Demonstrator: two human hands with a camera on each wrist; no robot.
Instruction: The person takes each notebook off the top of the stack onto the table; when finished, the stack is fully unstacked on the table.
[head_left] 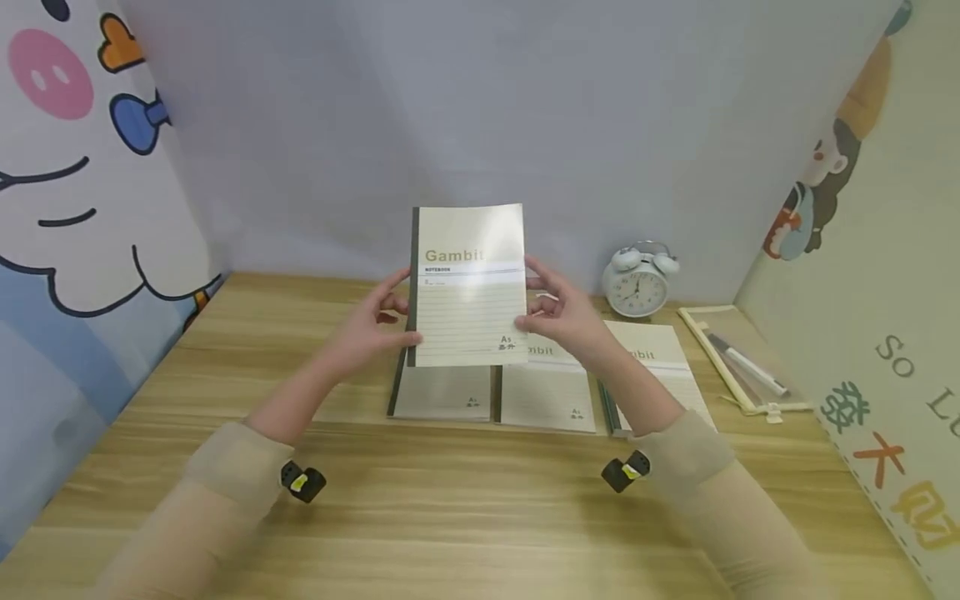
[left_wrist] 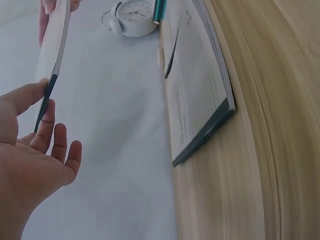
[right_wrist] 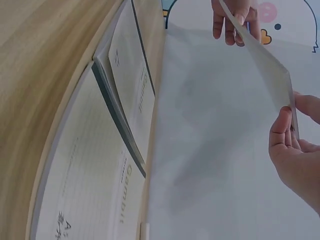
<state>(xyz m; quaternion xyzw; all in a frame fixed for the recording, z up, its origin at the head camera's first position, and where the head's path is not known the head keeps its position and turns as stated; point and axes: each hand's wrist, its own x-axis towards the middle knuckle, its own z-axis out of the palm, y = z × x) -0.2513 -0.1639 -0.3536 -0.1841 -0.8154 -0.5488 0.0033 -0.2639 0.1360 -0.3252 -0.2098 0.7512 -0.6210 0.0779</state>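
A cream Gambit notebook with a dark spine is held up, cover toward the head camera, above other notebooks. My left hand pinches its spine side between thumb and fingers; the left wrist view shows the held notebook nearly edge-on. On the opposite edge, my right hand pinches with the thumb over the cover and fingers behind. Below, a left notebook, a middle notebook and a right notebook lie side by side on the table. The raised notebook partly covers the first two.
A white twin-bell alarm clock stands at the back of the wooden table. To its right lies a clear zip pouch with a pen on or in it. Pale curtain-like walls border the back and sides.
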